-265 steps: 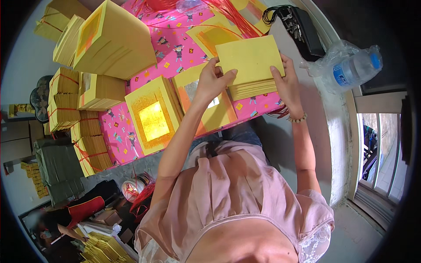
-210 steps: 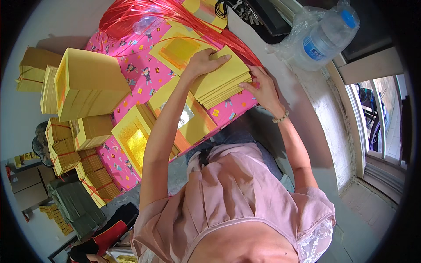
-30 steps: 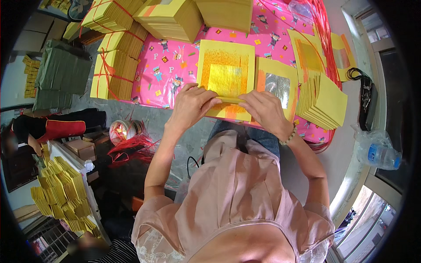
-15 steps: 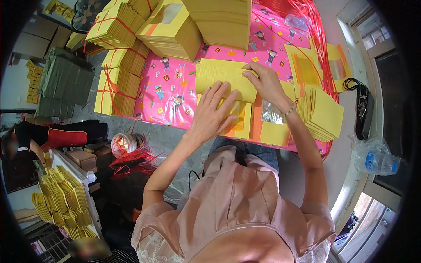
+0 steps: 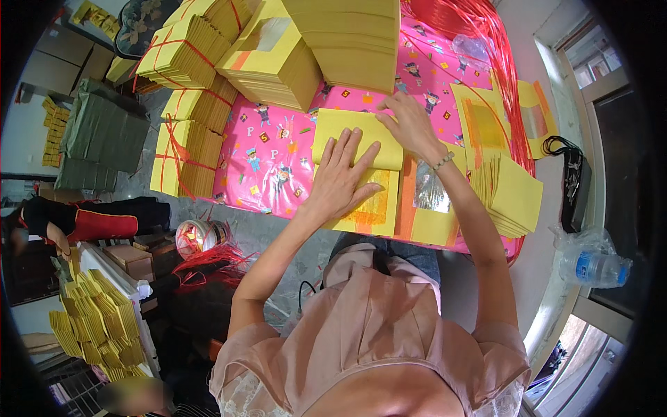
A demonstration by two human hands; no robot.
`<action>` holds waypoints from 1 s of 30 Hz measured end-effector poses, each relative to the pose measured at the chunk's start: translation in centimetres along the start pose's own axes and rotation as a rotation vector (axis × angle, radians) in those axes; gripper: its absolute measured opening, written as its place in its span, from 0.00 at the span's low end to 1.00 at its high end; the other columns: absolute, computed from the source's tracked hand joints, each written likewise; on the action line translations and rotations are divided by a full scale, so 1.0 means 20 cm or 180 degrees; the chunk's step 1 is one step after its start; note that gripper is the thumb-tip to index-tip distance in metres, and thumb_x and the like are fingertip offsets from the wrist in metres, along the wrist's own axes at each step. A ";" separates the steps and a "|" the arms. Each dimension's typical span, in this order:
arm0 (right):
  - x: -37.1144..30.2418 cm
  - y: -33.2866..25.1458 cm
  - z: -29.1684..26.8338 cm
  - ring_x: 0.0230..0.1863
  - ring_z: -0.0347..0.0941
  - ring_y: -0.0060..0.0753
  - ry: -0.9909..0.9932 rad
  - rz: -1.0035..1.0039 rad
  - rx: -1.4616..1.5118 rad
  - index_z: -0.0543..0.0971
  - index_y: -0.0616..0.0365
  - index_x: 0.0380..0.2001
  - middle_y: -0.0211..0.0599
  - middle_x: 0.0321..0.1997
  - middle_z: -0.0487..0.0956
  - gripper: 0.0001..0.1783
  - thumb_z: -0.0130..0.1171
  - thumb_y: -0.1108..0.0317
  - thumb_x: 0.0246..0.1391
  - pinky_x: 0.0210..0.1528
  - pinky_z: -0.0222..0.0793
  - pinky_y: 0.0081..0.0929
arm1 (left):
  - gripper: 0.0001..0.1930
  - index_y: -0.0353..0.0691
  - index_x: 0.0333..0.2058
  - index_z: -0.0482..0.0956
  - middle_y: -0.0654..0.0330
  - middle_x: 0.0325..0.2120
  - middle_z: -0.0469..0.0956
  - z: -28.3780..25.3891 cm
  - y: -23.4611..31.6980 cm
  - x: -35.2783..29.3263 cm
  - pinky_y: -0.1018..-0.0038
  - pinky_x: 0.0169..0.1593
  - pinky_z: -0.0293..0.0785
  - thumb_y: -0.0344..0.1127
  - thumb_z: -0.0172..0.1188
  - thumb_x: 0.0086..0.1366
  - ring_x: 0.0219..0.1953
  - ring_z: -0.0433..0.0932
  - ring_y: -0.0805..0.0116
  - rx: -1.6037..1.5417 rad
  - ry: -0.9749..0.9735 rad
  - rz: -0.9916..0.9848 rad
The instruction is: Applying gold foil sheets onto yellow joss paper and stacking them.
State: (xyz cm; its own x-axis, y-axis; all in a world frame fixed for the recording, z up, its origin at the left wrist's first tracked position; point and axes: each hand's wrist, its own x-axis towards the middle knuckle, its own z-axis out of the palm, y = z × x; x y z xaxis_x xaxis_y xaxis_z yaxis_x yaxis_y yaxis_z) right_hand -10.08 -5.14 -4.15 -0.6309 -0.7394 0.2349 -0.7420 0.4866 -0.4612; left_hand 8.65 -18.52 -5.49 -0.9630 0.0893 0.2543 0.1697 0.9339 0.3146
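Observation:
A yellow paper sheet (image 5: 358,132) with a folded-over flap lies in front of me on the pink table. My left hand (image 5: 342,174) rests flat on it, fingers spread across the flap and the orange-patched lower part. At its far right edge is my right hand (image 5: 411,128), with bent fingers and a gap between thumb and forefinger; the thumb touches or nearly touches the flap. Beside it on the right lies another yellow sheet with a clear film window (image 5: 431,187) and orange strips, partly under my right forearm.
Tall stacks of yellow paper pieces (image 5: 278,66) stand at the back; bundles tied with red string (image 5: 184,163) are at the left. Folded yellow pieces (image 5: 511,198) and red strands (image 5: 511,90) lie at the right. A plastic bottle (image 5: 601,267) is by the window. Another person works at far left.
The yellow flap now lies flatter and lower under my left hand. My right hand has loosened its fingers from the flap's right side and moved toward its far right corner.

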 end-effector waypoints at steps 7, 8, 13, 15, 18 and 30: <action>0.11 -0.02 0.13 0.52 0.75 0.54 -0.0524 -0.0151 0.0778 0.78 0.64 0.49 0.51 0.49 0.80 0.19 0.53 0.59 0.65 0.54 0.70 0.44 | 0.38 0.49 0.69 0.58 0.39 0.68 0.52 0.00 0.00 0.02 0.46 0.71 0.44 0.60 0.54 0.66 0.71 0.49 0.39 0.0004 -0.0044 0.0009; 0.12 -0.02 0.14 0.52 0.75 0.54 -0.0520 -0.0150 0.0780 0.78 0.64 0.49 0.51 0.49 0.80 0.19 0.53 0.59 0.65 0.54 0.70 0.44 | 0.38 0.49 0.69 0.59 0.39 0.68 0.52 0.00 0.00 0.03 0.46 0.71 0.44 0.60 0.55 0.65 0.71 0.49 0.39 -0.0009 -0.0075 -0.0008; 0.12 -0.04 0.13 0.52 0.75 0.55 -0.0783 -0.0083 0.0761 0.77 0.65 0.48 0.53 0.48 0.79 0.18 0.51 0.62 0.65 0.53 0.70 0.44 | 0.39 0.49 0.69 0.58 0.39 0.68 0.52 0.00 -0.01 0.02 0.46 0.71 0.44 0.59 0.55 0.65 0.71 0.49 0.39 0.0000 -0.0084 -0.0007; 0.12 -0.04 0.13 0.51 0.74 0.55 -0.0716 -0.0107 0.0774 0.78 0.65 0.47 0.52 0.47 0.79 0.17 0.52 0.62 0.64 0.54 0.69 0.45 | 0.39 0.49 0.70 0.57 0.39 0.68 0.52 0.01 -0.01 0.02 0.46 0.71 0.44 0.59 0.55 0.65 0.71 0.49 0.39 0.0000 -0.0086 -0.0005; 0.11 -0.05 0.13 0.50 0.74 0.54 -0.0598 -0.0148 0.0782 0.78 0.65 0.45 0.52 0.45 0.78 0.16 0.53 0.62 0.63 0.54 0.69 0.47 | 0.39 0.49 0.70 0.58 0.39 0.68 0.52 0.01 -0.02 0.03 0.47 0.71 0.44 0.59 0.55 0.65 0.71 0.49 0.39 -0.0012 -0.0100 0.0008; 0.12 -0.03 0.15 0.53 0.73 0.56 -0.0565 -0.0244 0.0703 0.78 0.64 0.45 0.52 0.45 0.80 0.15 0.53 0.63 0.63 0.55 0.68 0.47 | 0.39 0.48 0.69 0.58 0.38 0.68 0.53 0.01 -0.02 0.03 0.47 0.71 0.45 0.60 0.55 0.66 0.71 0.49 0.38 -0.0073 -0.0061 -0.0018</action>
State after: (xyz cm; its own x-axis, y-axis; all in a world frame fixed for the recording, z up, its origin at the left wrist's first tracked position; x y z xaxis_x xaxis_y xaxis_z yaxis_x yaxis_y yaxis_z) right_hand -10.32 -8.61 -5.90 -0.5111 -0.8494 0.1319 -0.7064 0.3275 -0.6275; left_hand 7.99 -18.70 -5.63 -0.9677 0.0909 0.2352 0.1689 0.9262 0.3371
